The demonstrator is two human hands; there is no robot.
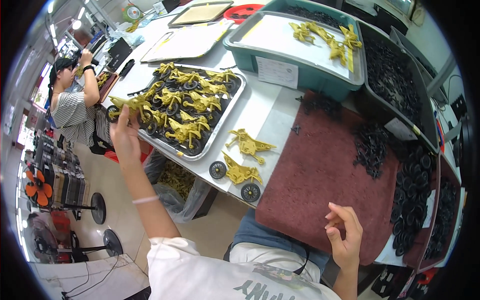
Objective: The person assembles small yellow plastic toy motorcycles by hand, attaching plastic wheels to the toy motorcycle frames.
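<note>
Yellow plastic: the toy motorcycle (131,106) in the left hand (125,140) looks like a light, stiff moulding with black wheels, thin at the fork and tail.
Handling: it is probably light enough for a finger pinch; the slim projecting parts seem the likeliest to bend or snap, so the thicker middle of the body looks the safer place to grip.
Where it is: at the near-left corner of the metal tray (227,112), touching or just above the pile of finished yellow motorcycles (187,107) lying there.
Left hand: reaches out to the left, fingers closed around the toy's body from below; the wheel end sticks out to the left.
Right hand (344,235): hovers near the body over the near edge of the dark red mat (320,170), fingers loosely curled, thumb and forefinger close together; whether it pinches something small I cannot tell.
Nearby: two more yellow motorcycles (242,162) lie on the white table between tray and mat; loose black wheels (412,185) sit to the right.
</note>
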